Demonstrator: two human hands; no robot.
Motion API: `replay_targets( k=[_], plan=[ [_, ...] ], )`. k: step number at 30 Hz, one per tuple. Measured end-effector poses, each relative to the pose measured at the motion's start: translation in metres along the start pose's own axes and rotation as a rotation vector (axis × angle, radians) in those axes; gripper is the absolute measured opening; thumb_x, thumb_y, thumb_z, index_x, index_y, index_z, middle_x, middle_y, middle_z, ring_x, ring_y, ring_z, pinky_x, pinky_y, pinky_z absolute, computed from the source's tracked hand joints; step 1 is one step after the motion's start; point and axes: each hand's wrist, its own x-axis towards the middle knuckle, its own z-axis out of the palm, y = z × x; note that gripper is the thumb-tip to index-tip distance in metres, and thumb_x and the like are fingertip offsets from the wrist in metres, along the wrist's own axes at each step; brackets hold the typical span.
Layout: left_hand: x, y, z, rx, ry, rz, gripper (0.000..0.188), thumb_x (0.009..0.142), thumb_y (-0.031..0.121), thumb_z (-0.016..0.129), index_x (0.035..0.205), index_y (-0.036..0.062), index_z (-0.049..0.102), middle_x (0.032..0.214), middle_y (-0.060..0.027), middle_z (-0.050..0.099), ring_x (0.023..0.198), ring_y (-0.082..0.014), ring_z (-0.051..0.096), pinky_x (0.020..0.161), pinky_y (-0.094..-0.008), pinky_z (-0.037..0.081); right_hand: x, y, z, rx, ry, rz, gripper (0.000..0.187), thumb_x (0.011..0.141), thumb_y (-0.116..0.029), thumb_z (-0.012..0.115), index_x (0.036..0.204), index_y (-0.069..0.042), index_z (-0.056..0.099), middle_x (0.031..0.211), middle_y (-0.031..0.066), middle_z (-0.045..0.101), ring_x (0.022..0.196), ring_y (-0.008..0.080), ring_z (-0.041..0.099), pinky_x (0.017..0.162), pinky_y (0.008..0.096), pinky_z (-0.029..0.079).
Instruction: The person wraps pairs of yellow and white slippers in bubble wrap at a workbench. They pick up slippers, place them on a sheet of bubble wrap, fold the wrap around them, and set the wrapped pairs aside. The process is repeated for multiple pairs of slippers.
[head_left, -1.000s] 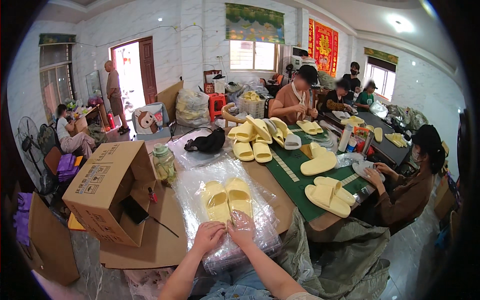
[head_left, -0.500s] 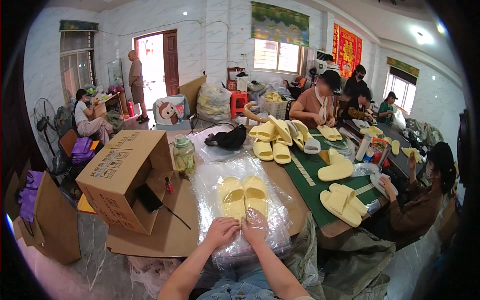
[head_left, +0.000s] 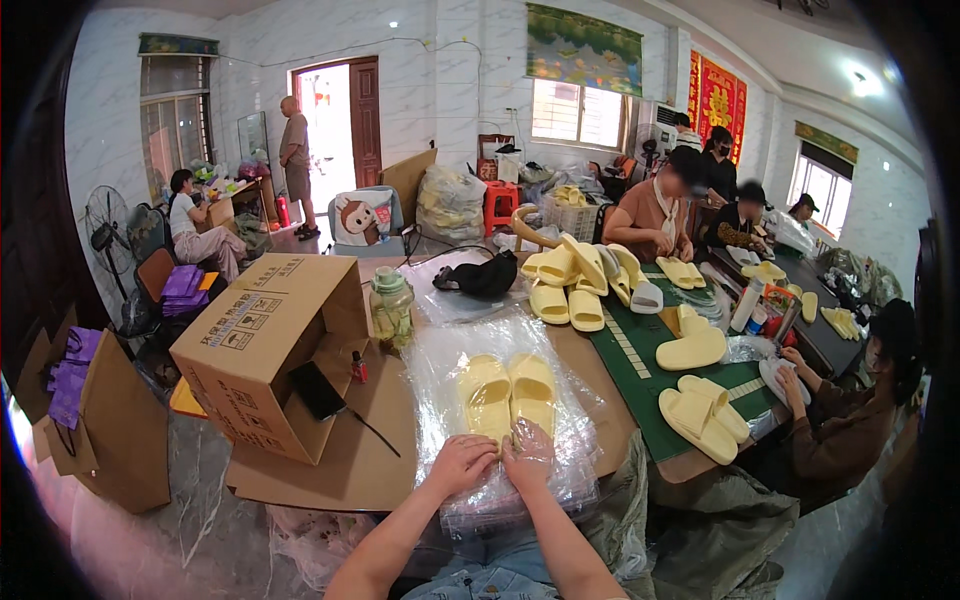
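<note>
A pair of pale yellow slide slippers (head_left: 486, 395) lies side by side under clear film, toes pointing away from me. Beneath them is a stack of clear plastic bags (head_left: 430, 375). My left hand (head_left: 463, 463) is closed at the near end of the left slipper, fingers bent on the bag's edge. My right hand (head_left: 528, 458) grips the heel end of the right slipper, its thumb toward the left hand. Shiny film covers part of its fingers, so their tips are hard to make out.
Left of the bags stand an open cardboard box (head_left: 270, 350) with a phone (head_left: 316, 391), and a greenish jar (head_left: 391, 305). A black cap (head_left: 478, 272) lies beyond. More yellow slippers (head_left: 570, 275) cover the green mat (head_left: 625, 355) at right, where co-workers (head_left: 655, 215) sit.
The whole view has turned slightly left, so things appear farther right. Both hands stay at the near ends of the slippers, almost unchanged.
</note>
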Motion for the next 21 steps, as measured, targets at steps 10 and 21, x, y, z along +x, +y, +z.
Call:
replay_targets(
  k=[10, 21],
  plan=[
    [-0.0014, -0.0009, -0.0005, 0.021, -0.017, -0.017, 0.022, 0.094, 0.027, 0.066, 0.107, 0.0109, 0.075, 0.114, -0.0047, 0.074, 0.111, -0.0251, 0.067, 0.098, -0.0394, 0.046, 0.0034, -0.0063, -0.0038, -0.027, 0.015, 0.005, 0.029, 0.085, -0.023, 0.074, 0.108, -0.006, 0.074, 0.114, 0.0137, 0.07, 0.107, 0.0326, 0.065, 0.094, 0.0464, 0.051],
    [0.0013, 0.0058, -0.0041, 0.006, 0.016, -0.003, 0.019, 0.093, 0.024, 0.067, 0.103, 0.0101, 0.076, 0.111, -0.0055, 0.075, 0.108, -0.0242, 0.069, 0.096, -0.0394, 0.048, 0.001, -0.0035, -0.0019, -0.073, 0.018, -0.015, 0.03, 0.085, -0.026, 0.073, 0.107, -0.005, 0.075, 0.117, 0.0127, 0.069, 0.106, 0.0322, 0.065, 0.093, 0.0466, 0.051]
  ],
)
